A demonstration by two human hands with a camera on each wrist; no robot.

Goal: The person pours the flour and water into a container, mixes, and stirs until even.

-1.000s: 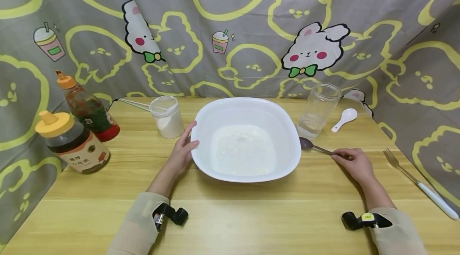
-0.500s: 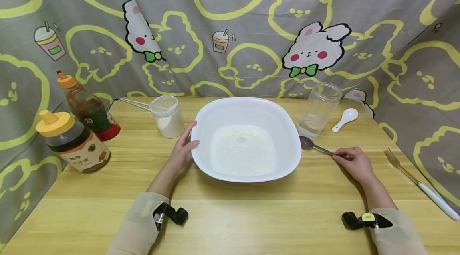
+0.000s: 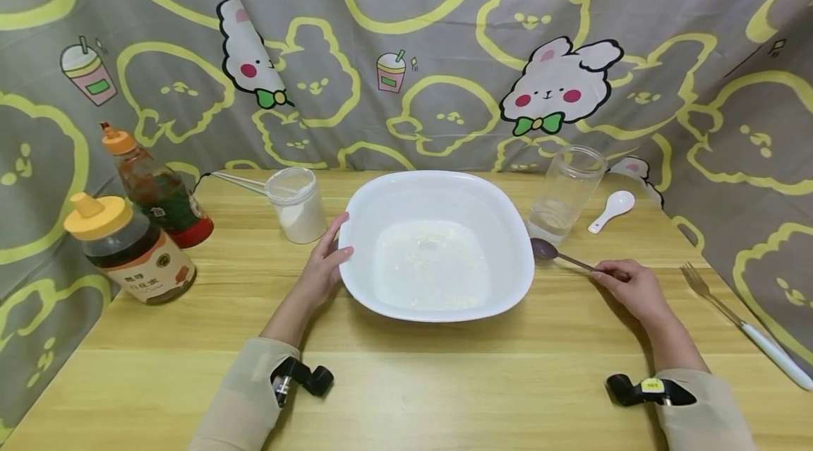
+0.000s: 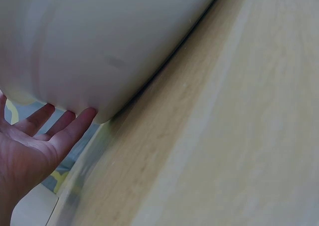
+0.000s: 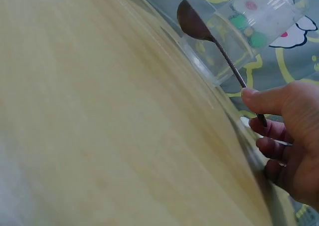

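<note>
Two hands on pale wood-grain worktop: left hand [image 3: 320,269], fingers straight, touches the smooth rounded-square white bowl [image 3: 438,186] at 9 o'clock; right hand [image 3: 629,286] pinches slim dark metal spoon [image 3: 559,257] at 3 o'clock.

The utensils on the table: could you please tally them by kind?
Spoons: 2, the dark metal spoon pinched by the right hand and the white spoon.
Forks: 1, the white-handled fork.
Total: 3.
</note>
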